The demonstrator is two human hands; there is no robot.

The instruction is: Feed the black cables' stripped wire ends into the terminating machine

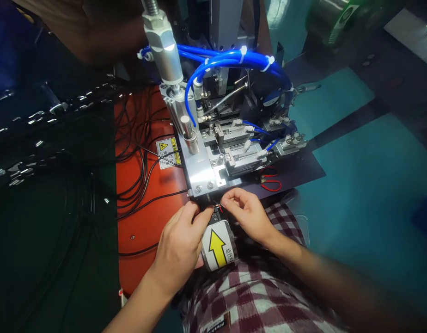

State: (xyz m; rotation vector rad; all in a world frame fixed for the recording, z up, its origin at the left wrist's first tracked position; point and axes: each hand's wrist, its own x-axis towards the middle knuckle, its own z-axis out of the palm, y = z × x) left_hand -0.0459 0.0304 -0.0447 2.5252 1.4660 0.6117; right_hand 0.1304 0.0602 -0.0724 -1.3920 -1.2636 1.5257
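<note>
My left hand is closed at the front edge of a metal machine fixture; its thumb and forefinger meet near a small black bracket, and what they grip is hidden. Opposite it, my right hand pinches at a small thin piece with red on it, perhaps a wire end; it is too small to name. Both sets of fingertips are close together, just below the fixture's front plate. Under them a rounded part carries a white label with a yellow arrow.
Blue air tubes arch over the fixture's cylinders. Black cables lie loosely across the orange base, by a warning label. A red-handled tool lies right of the fixture. A wrench-like tool is at the left.
</note>
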